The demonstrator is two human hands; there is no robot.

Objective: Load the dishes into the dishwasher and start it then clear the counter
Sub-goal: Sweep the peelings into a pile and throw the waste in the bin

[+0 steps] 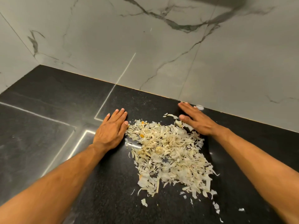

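Note:
A loose heap of pale, papery vegetable peels [169,152] lies spread on the black stone counter [48,151]. My left hand [111,128] lies flat on the counter at the heap's left edge, fingers straight and together, touching the nearest peels. My right hand [194,120] lies flat at the heap's far right edge, fingers straight and pointing toward the wall, its palm side against the peels. Neither hand holds anything. No dishes or dishwasher are in view.
A white marble-patterned wall [178,54] rises right behind the counter and turns a corner at the far left. A few stray peel bits [241,209] lie at the near right. One white scrap [200,107] sits by the wall beyond my right hand.

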